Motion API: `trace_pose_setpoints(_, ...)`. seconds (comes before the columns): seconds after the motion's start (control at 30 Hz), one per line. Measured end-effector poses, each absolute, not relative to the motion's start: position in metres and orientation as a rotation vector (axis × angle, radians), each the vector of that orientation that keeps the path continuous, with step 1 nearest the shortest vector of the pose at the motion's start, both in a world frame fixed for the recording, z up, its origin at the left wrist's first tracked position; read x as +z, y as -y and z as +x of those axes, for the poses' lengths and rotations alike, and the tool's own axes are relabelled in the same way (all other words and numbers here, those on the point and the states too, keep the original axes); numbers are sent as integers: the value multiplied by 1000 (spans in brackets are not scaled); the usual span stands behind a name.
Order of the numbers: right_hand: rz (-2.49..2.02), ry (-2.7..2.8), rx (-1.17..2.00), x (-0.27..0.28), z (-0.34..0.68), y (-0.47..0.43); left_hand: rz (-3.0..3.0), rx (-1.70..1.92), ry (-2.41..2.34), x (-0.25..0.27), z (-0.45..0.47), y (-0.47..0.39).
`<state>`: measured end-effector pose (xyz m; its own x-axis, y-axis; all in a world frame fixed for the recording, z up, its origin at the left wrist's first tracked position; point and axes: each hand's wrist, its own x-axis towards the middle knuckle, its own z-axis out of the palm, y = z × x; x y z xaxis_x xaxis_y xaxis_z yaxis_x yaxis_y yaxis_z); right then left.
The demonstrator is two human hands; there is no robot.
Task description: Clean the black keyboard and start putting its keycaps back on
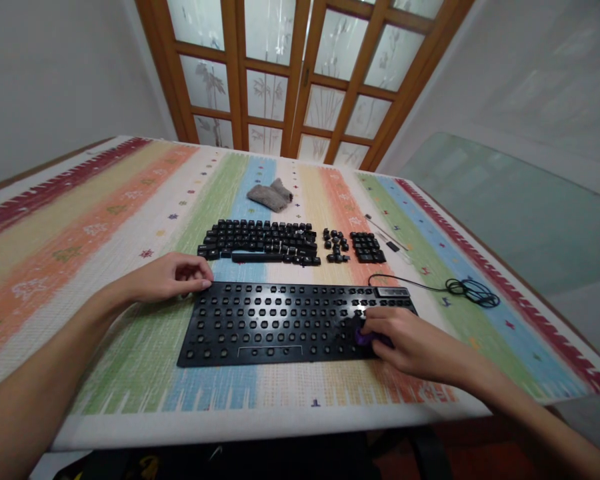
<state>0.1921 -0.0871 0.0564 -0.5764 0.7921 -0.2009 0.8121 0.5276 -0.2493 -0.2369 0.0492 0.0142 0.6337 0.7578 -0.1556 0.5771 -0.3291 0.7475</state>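
Note:
A black keyboard (pixel 275 325) with its keycaps off lies flat in front of me, its bare key stems showing in rows. My left hand (pixel 176 277) is at its far left corner, fingers curled and thumb and fingertips holding the edge. My right hand (pixel 403 337) is closed around a small purple brush (pixel 373 338), whose dark end rests on the right part of the keyboard. The fingers hide much of the brush. Beyond the keyboard, the loose black keycaps (pixel 260 239) are laid out in keyboard order, with number-pad keycaps (pixel 367 247) grouped at the right.
A crumpled grey cloth (pixel 271 197) lies behind the keycaps. Thin rod-like tools (pixel 387 233) and a small black piece (pixel 393 247) lie to the right. The coiled cable (pixel 473 292) runs from the keyboard across the striped tablecloth (pixel 145 363).

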Motion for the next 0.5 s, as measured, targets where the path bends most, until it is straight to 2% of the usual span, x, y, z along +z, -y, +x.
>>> trace_pose_setpoints(0.2,1493,-2625,-394,62,199,90,2047,255,-1068,16,-236,-47)
trace_pose_setpoints(0.5,1484,-2879,-223,59,167,71,2030,286,-1042,11,-238,-52)
